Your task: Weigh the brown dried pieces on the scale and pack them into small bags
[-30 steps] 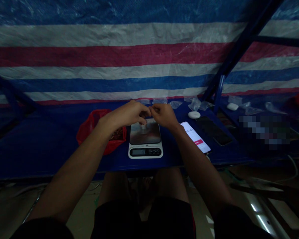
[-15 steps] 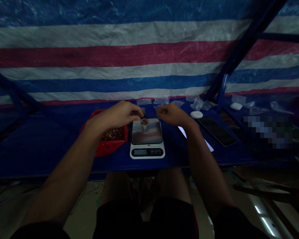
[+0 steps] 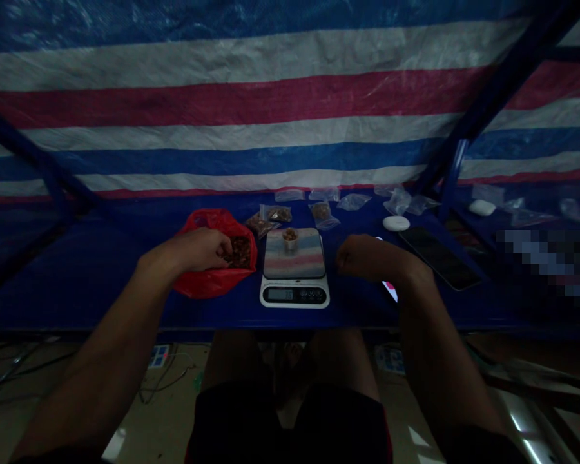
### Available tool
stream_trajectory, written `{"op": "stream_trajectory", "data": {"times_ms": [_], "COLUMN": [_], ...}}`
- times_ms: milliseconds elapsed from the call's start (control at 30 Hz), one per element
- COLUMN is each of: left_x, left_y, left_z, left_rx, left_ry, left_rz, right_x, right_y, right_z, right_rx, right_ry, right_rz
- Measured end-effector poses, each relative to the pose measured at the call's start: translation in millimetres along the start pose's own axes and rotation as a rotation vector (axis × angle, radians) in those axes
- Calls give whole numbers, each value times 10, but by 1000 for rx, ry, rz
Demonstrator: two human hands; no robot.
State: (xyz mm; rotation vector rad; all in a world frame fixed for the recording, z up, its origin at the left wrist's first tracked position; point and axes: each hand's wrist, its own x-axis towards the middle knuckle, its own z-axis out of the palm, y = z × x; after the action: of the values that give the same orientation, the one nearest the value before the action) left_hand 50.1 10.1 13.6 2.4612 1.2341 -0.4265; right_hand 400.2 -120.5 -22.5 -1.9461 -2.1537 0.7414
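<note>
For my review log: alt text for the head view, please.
A left hand reaches into a red bag of brown pieces; the curled right hand hovers beside a digital scale bearing a small cup. Small plastic bags and a phone lie on the blue table.

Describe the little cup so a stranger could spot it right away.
On the blue table, find the digital scale between the left hand and right hand. The small pale cup stands near the back of its platform, heaped with brown pieces. It's the only thing on the scale, unlike the clear bags lying behind it.
</note>
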Motion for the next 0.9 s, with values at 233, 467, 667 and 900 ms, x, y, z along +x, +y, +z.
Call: {"op": "stream_trajectory", "data": {"times_ms": [233,467,667,900], "left_x": [14,-42,-132,-32], "left_y": [61,73,84,524], "left_z": [89,76,-55,-394], "left_rx": [35,38,-17,-89], "left_ry": [60,66,102,316], "left_rz": [-44,-8,86,358], "right_x": [250,559,746,1006], "right_y": [-370,-616,-503,-315], "right_z": [-255,-236,-207,81], "right_rx": [147,122,262,223], "right_ry": [316,233,510,744], "right_rz": [-206,-333,-256,-2]}}
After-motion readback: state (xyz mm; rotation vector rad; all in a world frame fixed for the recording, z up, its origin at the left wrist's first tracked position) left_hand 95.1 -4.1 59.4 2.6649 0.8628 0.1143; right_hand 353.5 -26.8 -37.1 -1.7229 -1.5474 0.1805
